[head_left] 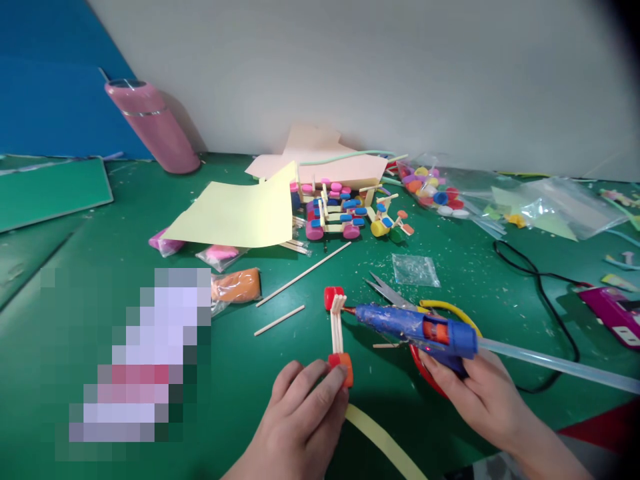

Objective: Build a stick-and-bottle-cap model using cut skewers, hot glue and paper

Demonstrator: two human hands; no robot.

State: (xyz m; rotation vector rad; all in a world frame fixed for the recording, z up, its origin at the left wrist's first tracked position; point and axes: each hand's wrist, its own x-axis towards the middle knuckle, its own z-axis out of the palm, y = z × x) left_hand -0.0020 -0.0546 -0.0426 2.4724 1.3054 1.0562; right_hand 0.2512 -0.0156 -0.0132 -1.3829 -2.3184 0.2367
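My right hand (475, 393) is wrapped round the handle of a blue hot glue gun (400, 323), with a clear glue stick (555, 363) jutting from its back. The gun's nozzle points left and meets, or nearly meets, a bundle of thin wooden sticks (337, 327). A red bottle cap (332, 298) sits at the sticks' far end and an orange cap (342, 369) at the near end. The fingers of my left hand (310, 413) press on the orange cap. Scissors (393, 290) with yellow and red handles lie beneath the glue gun.
Several small cap-and-stick models (333, 213) stand at the back. A pink bottle (155, 127) leans at the far left. Yellow paper (240, 213), loose sticks (280, 320), wrapped orange clay (237, 285) and a bag of caps (435, 190) lie around. A black cable (545, 300) runs at right.
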